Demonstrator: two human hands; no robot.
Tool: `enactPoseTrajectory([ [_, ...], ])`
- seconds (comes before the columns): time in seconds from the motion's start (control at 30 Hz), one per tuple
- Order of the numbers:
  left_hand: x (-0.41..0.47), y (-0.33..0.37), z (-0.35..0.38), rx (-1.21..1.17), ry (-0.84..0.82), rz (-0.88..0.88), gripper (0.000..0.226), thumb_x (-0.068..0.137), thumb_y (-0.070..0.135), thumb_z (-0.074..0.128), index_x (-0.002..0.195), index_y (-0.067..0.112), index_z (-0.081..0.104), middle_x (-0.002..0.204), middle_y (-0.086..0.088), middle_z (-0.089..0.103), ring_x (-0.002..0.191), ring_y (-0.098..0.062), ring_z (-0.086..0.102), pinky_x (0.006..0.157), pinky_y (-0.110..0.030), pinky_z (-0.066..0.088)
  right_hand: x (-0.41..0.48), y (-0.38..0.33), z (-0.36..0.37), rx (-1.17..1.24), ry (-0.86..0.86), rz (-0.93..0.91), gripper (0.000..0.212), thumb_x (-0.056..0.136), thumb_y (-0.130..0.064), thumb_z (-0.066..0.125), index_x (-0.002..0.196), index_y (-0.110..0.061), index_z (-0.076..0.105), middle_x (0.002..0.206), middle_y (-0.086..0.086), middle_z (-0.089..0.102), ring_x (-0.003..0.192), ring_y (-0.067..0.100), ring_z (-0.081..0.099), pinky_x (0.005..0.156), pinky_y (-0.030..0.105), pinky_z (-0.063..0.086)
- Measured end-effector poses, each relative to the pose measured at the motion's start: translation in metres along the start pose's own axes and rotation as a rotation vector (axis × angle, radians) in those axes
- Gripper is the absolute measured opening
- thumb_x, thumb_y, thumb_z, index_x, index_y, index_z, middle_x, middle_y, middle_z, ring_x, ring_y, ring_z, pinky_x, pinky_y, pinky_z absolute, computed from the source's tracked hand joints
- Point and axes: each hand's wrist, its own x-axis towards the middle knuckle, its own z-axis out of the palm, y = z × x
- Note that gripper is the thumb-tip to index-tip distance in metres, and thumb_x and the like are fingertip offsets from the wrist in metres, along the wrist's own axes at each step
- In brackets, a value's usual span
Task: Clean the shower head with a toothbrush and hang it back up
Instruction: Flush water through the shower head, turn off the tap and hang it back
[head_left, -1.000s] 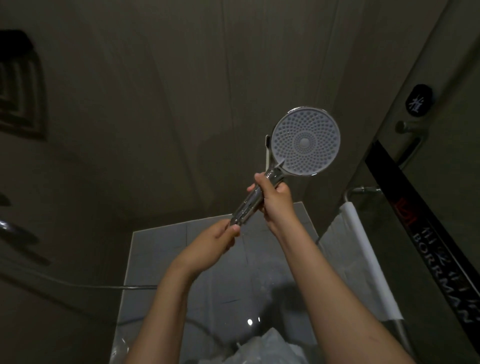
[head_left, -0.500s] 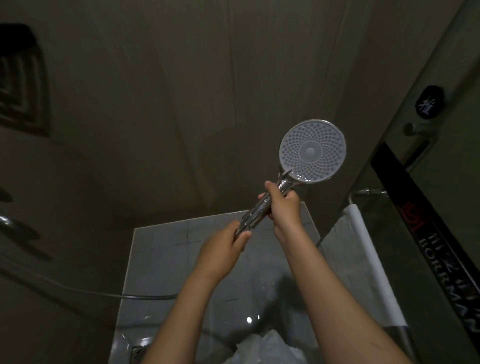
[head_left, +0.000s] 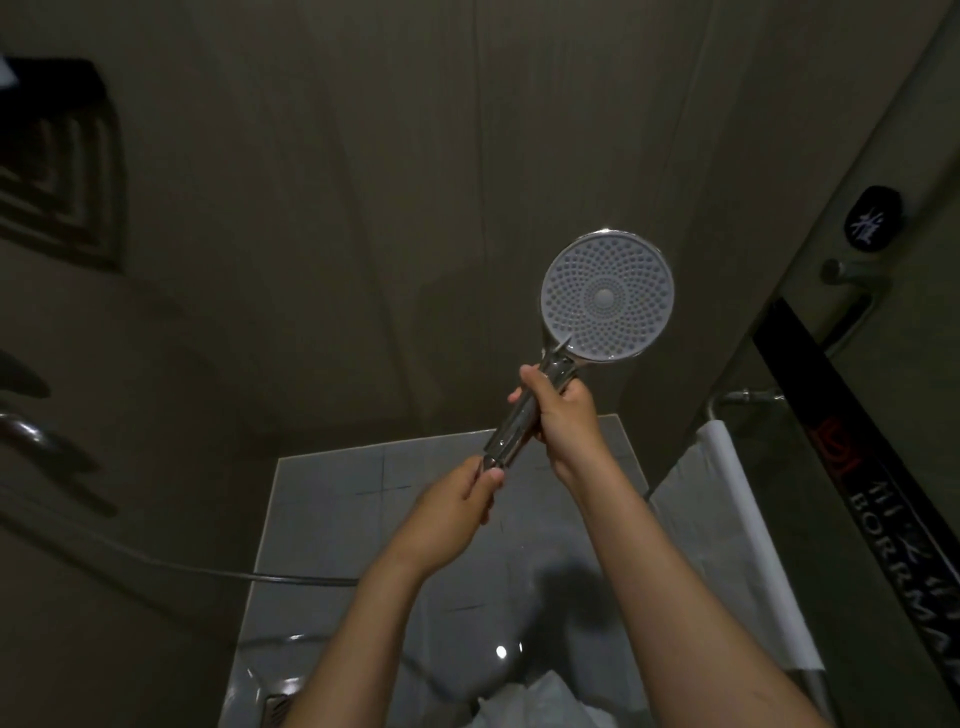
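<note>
The chrome shower head (head_left: 607, 296) points its round white nozzle face at me, tilted up to the right. My right hand (head_left: 565, 415) is wrapped around the upper part of its chrome handle. My left hand (head_left: 451, 506) pinches the handle's lower end, where the hose joins; that joint is hidden by my fingers. The metal hose (head_left: 270, 576) runs off to the left along the wall. No toothbrush is visible in either hand or elsewhere.
A white towel (head_left: 727, 525) hangs on a chrome rail (head_left: 743, 397) at the right, beside a glass door with a black strip (head_left: 857, 447). Chrome tap fittings (head_left: 31, 431) jut from the left wall. The grey tiled floor (head_left: 337, 499) with a drain (head_left: 275, 706) lies below.
The shower head and both hands have drifted slightly down and to the right in view. Both grips are unchanged.
</note>
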Motion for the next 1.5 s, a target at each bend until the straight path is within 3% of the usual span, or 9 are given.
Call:
enactPoseTrajectory([
  [0.17, -0.002, 0.011, 0.007, 0.471, 0.138, 0.073, 0.025, 0.100, 0.039, 0.031, 0.108, 0.023, 0.049, 0.095, -0.006, 0.066, 0.088, -0.028, 0.061, 0.064, -0.033, 0.039, 0.001, 0.002, 0.001, 0.016, 0.088, 0.003, 0.013, 0.090, -0.017, 0.060, 0.080, -0.013, 0.053, 0.065, 0.005, 0.060, 0.053, 0.009, 0.057, 0.044, 0.014, 0.044],
  [0.3, -0.004, 0.014, 0.010, 0.578, 0.196, 0.106, 0.032, 0.100, 0.039, 0.031, 0.117, 0.020, 0.049, 0.098, -0.006, 0.067, 0.088, -0.026, 0.062, 0.062, -0.030, 0.035, 0.002, 0.003, -0.001, 0.009, 0.113, -0.008, 0.014, 0.090, -0.018, 0.060, 0.079, -0.013, 0.052, 0.065, 0.006, 0.061, 0.045, 0.005, 0.056, 0.040, 0.012, 0.040],
  [0.47, -0.005, 0.009, 0.007, 0.228, 0.148, 0.047, 0.023, 0.095, 0.046, 0.043, 0.107, 0.028, 0.052, 0.093, 0.004, 0.067, 0.088, -0.017, 0.064, 0.078, -0.037, 0.051, -0.001, -0.001, -0.006, 0.002, 0.050, -0.010, 0.021, 0.091, -0.019, 0.059, 0.072, -0.012, 0.054, 0.065, 0.006, 0.061, 0.042, 0.001, 0.054, 0.039, 0.011, 0.038],
  [0.6, -0.003, 0.014, 0.009, 0.003, 0.132, 0.045, 0.024, 0.092, 0.041, 0.051, 0.115, 0.032, 0.051, 0.091, 0.011, 0.062, 0.092, -0.013, 0.062, 0.086, -0.037, 0.050, -0.003, 0.001, -0.006, -0.057, -0.012, -0.015, 0.024, 0.091, -0.022, 0.059, 0.070, -0.012, 0.057, 0.066, 0.005, 0.063, 0.043, 0.001, 0.055, 0.041, 0.011, 0.038],
  [0.73, -0.001, 0.020, 0.012, -0.153, 0.128, 0.014, 0.015, 0.097, 0.032, 0.046, 0.108, 0.027, 0.055, 0.092, 0.002, 0.065, 0.087, -0.014, 0.064, 0.091, -0.042, 0.050, -0.005, -0.001, -0.007, -0.165, -0.111, -0.031, 0.019, 0.092, -0.025, 0.058, 0.079, -0.011, 0.059, 0.072, 0.006, 0.065, 0.048, 0.001, 0.057, 0.043, 0.009, 0.040],
  [0.87, 0.001, 0.020, 0.014, -0.197, 0.137, -0.009, 0.015, 0.096, 0.024, 0.048, 0.094, 0.038, 0.051, 0.091, 0.005, 0.063, 0.092, -0.013, 0.066, 0.094, -0.044, 0.049, -0.004, -0.002, -0.006, -0.253, -0.193, -0.029, 0.015, 0.092, -0.026, 0.057, 0.081, -0.017, 0.060, 0.073, 0.003, 0.066, 0.046, -0.004, 0.056, 0.041, 0.008, 0.038],
  [1.0, 0.003, 0.017, 0.015, -0.228, 0.115, -0.032, 0.018, 0.095, 0.018, 0.050, 0.093, 0.036, 0.052, 0.087, 0.009, 0.060, 0.092, -0.014, 0.066, 0.092, -0.046, 0.051, -0.004, 0.003, -0.006, -0.281, -0.238, -0.007, 0.014, 0.092, -0.023, 0.059, 0.081, -0.014, 0.061, 0.071, 0.004, 0.065, 0.043, -0.005, 0.056, 0.041, 0.008, 0.037],
  [1.2, -0.002, 0.012, 0.009, -0.439, 0.053, -0.049, 0.022, 0.093, 0.010, 0.053, 0.105, 0.028, 0.056, 0.095, -0.004, 0.065, 0.083, -0.024, 0.070, 0.082, -0.039, 0.056, -0.001, 0.012, -0.005, -0.377, -0.207, -0.005, 0.020, 0.086, -0.028, 0.066, 0.095, -0.010, 0.065, 0.059, -0.009, 0.051, 0.041, -0.005, 0.047, 0.043, 0.011, 0.034],
  [1.5, -0.006, 0.008, 0.004, -0.640, 0.076, -0.082, 0.025, 0.093, 0.008, 0.052, 0.118, 0.009, 0.053, 0.103, -0.014, 0.066, 0.080, -0.025, 0.070, 0.075, -0.030, 0.058, -0.001, 0.012, 0.001, -0.332, -0.265, 0.036, 0.022, 0.085, -0.029, 0.067, 0.073, -0.022, 0.050, 0.056, -0.008, 0.048, 0.049, 0.008, 0.042, 0.045, 0.021, 0.032],
])
